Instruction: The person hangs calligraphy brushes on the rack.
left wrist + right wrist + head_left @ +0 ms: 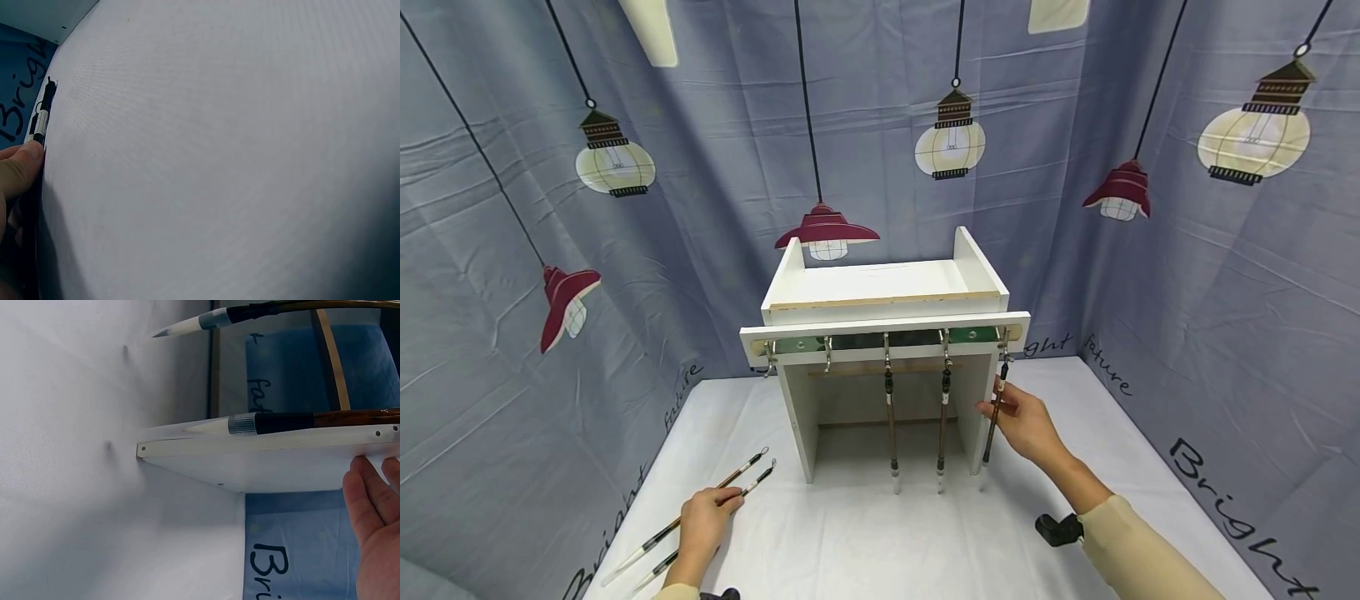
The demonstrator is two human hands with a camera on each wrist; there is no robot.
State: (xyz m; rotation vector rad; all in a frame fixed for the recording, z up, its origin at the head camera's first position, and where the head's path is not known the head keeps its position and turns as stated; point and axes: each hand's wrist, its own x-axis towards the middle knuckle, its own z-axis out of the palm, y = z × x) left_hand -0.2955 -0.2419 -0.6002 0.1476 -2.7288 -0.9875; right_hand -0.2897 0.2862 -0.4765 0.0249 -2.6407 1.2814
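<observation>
On the left of the table, two writing brushes lie at a slant. My left hand pinches the nearer brush close to its looped end. The other brush runs alongside, just beyond the fingers. In the left wrist view, the thumb rests against a dark brush end with a white band. At the white rack's right end, my right hand holds a brush high on its handle, just under a hook. In the right wrist view, the lower fingers lie beside the rack's side panel; thumb and index finger are out of frame.
A white wooden rack stands at the table's back, hooks along its front bar. Two more brushes, a middle one and another, hang tips down. Two left hooks hold nothing. A lamp-printed curtain surrounds the white table.
</observation>
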